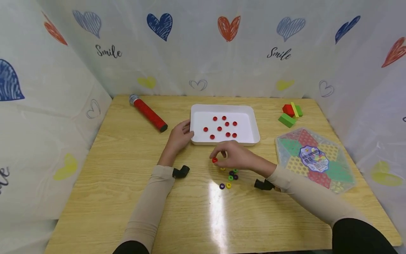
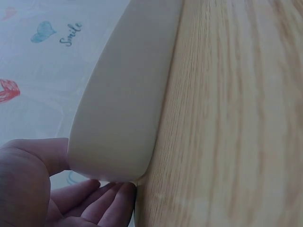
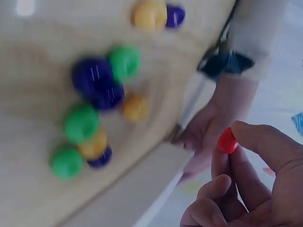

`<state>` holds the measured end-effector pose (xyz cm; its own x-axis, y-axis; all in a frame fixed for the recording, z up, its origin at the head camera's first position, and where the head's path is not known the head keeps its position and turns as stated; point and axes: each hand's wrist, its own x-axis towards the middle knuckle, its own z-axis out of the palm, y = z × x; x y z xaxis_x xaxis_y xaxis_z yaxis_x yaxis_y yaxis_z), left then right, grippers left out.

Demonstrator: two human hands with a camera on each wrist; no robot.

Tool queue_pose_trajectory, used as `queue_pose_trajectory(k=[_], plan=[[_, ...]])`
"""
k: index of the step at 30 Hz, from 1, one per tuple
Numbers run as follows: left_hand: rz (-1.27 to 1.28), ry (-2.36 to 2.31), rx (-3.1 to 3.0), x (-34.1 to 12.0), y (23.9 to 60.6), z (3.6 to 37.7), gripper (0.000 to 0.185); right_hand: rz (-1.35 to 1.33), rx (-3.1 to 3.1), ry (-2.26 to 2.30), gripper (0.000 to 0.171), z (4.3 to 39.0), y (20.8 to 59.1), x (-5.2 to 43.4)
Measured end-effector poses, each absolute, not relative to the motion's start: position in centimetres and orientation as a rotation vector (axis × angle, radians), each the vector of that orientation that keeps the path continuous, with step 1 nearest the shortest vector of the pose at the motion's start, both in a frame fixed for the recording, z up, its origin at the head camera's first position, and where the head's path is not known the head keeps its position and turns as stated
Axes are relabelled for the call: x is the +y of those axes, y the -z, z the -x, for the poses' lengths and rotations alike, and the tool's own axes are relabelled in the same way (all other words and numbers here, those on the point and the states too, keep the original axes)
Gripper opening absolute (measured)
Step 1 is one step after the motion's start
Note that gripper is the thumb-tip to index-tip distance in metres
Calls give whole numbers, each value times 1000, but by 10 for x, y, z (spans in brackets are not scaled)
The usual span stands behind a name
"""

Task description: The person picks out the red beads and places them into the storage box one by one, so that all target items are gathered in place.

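A white tray (image 1: 200,137) with several red beads (image 1: 219,128) scattered in it stands at the middle of the table. My left hand (image 1: 179,137) grips the tray's left end, thumb over the rim and fingers against the outer wall, as the left wrist view also shows. Between thumb and fingertips my right hand (image 1: 236,156) pinches one red bead (image 3: 227,141), just in front of the tray's near side. Below that hand lies a loose group of green beads (image 3: 81,124), purple beads (image 3: 92,75) and yellow beads (image 3: 149,15), partly hidden by it in the head view.
A red microphone (image 1: 149,113) lies at the back left of the wooden table (image 1: 120,183). To the right is a clear hexagonal box (image 1: 317,158) with coloured sections. Behind it sit green, red and yellow blocks (image 1: 287,120). A printed curtain (image 1: 196,53) encloses the back and sides.
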<state>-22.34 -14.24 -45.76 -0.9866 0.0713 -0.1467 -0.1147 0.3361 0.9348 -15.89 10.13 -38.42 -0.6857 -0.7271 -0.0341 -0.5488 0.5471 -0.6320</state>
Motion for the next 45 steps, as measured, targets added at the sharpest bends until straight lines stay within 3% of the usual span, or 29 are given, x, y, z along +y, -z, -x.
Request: queue_pose_trajectory(k=[8,23,33,45], plan=[[39,-1716,2408,-143,458,222,60,982,2579,866,16,215,368,91],[6,-1781,2366,-146,460,217,59,658,2589,894,25,290,383,50],[-2,-1782,2373,-145,457,218,58,524,2610,859,21,317,391,47],[47,-1768,2381,-145,457,218,57,451,2584,853,17,326,397,44]])
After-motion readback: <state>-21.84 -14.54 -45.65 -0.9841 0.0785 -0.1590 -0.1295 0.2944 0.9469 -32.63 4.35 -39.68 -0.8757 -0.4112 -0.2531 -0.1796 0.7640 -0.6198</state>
